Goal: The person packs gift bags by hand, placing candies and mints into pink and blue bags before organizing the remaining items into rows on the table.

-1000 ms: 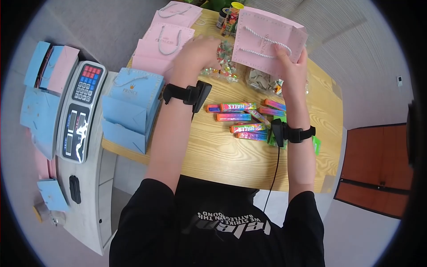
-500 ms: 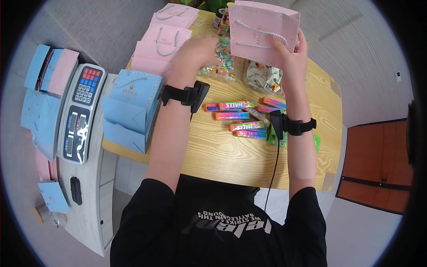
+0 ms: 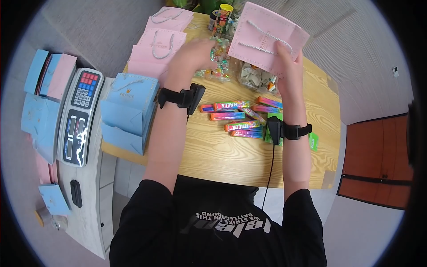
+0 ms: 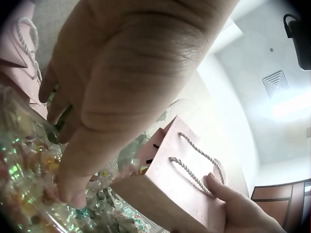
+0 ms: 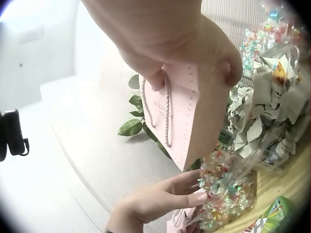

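My right hand (image 3: 291, 66) holds a pink paper gift bag (image 3: 260, 38) with white rope handles, its thumb across the handles on the front. The bag hangs tilted above a clear tub of white-wrapped sweets (image 3: 258, 78). Over a heap of shiny wrapped candies (image 3: 220, 64) is my left hand (image 3: 191, 55). Its fingers and thumb stand apart at the candies in the left wrist view, with the thumb (image 4: 73, 187) right over the wrappers. Dark strips show inside the bag's mouth in that view.
Halls candy sticks (image 3: 231, 106) lie mid-table beside green packets (image 3: 313, 141). Pink bags (image 3: 153, 58) and a blue bag (image 3: 129, 111) line the left edge. A yellow-lidded canister (image 3: 223, 20) stands at the back. A scale (image 3: 80, 118) sits on the side counter.
The pink bag in my right hand rose a little, then came back down and tilted more. My left hand stays over the candies, moving slightly left in view.
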A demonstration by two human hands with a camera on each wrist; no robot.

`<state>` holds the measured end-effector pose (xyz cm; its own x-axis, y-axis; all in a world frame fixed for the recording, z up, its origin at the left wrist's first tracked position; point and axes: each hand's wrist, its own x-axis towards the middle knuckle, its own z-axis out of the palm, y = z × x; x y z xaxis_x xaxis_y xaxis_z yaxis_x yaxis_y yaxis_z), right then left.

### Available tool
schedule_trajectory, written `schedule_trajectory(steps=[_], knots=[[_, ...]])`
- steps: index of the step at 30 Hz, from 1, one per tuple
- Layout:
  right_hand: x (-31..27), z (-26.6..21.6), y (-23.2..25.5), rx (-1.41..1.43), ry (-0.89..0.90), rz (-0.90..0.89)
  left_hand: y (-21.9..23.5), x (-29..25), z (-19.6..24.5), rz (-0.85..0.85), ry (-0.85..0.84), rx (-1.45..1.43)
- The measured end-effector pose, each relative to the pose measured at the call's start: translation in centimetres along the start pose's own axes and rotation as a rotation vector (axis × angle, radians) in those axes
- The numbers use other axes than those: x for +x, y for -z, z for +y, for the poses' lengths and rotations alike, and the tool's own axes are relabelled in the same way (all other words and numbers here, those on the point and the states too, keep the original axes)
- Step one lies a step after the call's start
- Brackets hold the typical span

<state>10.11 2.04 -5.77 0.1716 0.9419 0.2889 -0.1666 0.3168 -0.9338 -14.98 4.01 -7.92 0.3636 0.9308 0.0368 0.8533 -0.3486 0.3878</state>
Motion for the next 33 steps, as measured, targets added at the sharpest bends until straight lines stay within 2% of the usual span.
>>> schedule_trajectory(steps=[7, 9, 10, 12, 13, 15, 16, 18, 19, 21, 22, 25, 27, 31, 33], knots=[[-0.5, -0.2, 0.5, 0.195, -0.046, 0.029, 0.8, -0.2, 0.7, -0.049, 0.026, -0.011], [-0.8, -0.3, 0.7, 0.249, -0.143, 0.014, 0.1, 0.1, 0.4, 0.012, -0.062, -0.098], [-1.1, -0.6, 0.7, 0.252, -0.142, 0.016, -0.4, 0.5, 0.4, 0.011, -0.064, -0.094], [-1.7, -1.5, 0.6, 0.289, -0.283, 0.067, -2.0, 1.7, 0.7, 0.106, -0.099, -0.011], [-1.9, -1.8, 0.7, 0.293, -0.281, 0.069, -2.8, 1.8, 1.0, 0.104, -0.102, -0.008], [-2.1, -2.2, 1.2, 0.384, -0.289, 0.069, -4.3, 1.7, 1.3, 0.113, -0.024, 0.163], [-2.1, -2.4, 1.5, 0.387, -0.289, 0.072, -4.7, 1.8, 1.2, 0.111, -0.026, 0.166], [-2.1, -2.9, 2.6, 0.384, -0.227, 0.121, -5.4, 2.1, 1.0, 0.181, 0.074, 0.206], [-2.3, -3.4, 3.3, 0.367, -0.233, 0.148, -4.9, 1.8, 1.4, 0.178, 0.071, 0.210], [-2.3, -4.1, 5.0, 0.335, -0.218, 0.185, -3.2, 0.9, 2.8, 0.036, 0.232, 0.324], [-2.3, -4.3, 5.9, 0.301, -0.201, 0.216, -3.2, 1.0, 2.8, 0.033, 0.228, 0.326], [-2.2, -5.0, 9.6, 0.301, -0.176, 0.305, -3.3, 1.0, 2.4, 0.052, 0.151, 0.173], [-2.4, -5.5, 12.5, 0.295, -0.136, 0.332, -3.9, 1.3, 2.4, -0.042, 0.017, 0.038], [-3.1, -6.8, 17.6, 0.151, -0.122, 0.435, -3.4, 1.2, 2.9, -0.132, 0.020, 0.186], [-3.1, -6.4, 20.3, 0.010, -0.023, 0.360, -3.5, 1.1, 2.6, -0.022, 0.007, 0.097]])
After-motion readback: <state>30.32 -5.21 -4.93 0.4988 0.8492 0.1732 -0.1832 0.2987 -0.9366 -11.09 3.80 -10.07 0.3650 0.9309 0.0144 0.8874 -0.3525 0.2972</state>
